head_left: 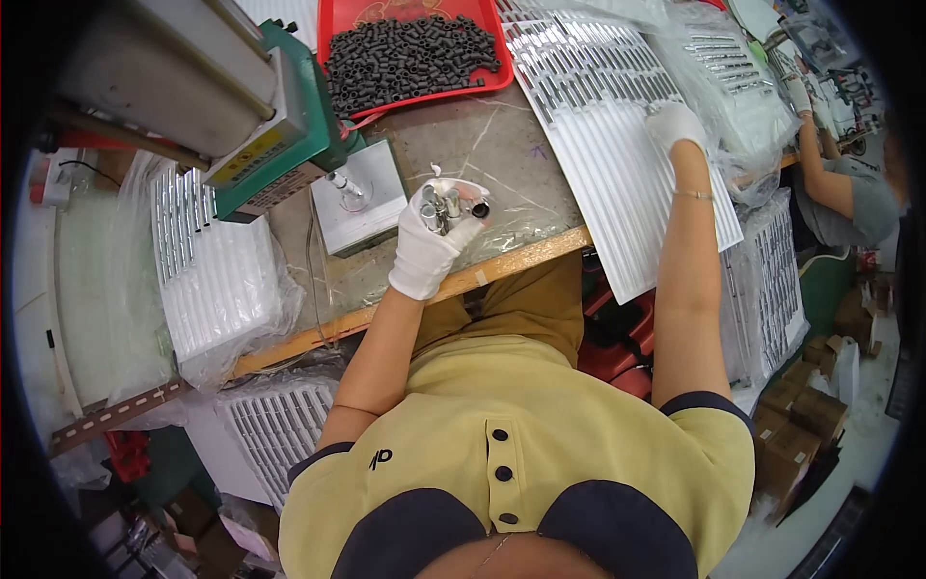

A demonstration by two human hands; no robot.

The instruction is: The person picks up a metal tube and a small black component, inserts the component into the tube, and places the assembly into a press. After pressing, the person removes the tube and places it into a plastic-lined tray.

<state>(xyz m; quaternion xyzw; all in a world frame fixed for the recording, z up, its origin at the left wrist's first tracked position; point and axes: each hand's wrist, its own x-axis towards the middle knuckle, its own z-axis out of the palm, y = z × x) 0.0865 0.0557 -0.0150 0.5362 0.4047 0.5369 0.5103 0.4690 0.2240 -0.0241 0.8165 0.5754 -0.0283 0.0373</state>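
Note:
My left hand (431,232), in a white glove with bare fingertips showing, is closed around several short shiny metal tubes (442,208). A black end (480,209) sticks out on the right side of that bundle. Stretched out to the right, my gloved right hand (677,127) rests with bent fingers on a white ribbed tray (617,212). Rows of metal tubes (603,72) lie in the far part of this tray, reaching up to my fingers. Whatever the right fingertips pinch is hidden under the glove.
A green press (289,135) with a pale square base plate (362,198) stands at the left. Behind lies a red tray (506,58) of small black sleeves (415,60). Another tray of tubes (183,227) is far left. At right, a co-worker's arm (820,169) reaches over a bench.

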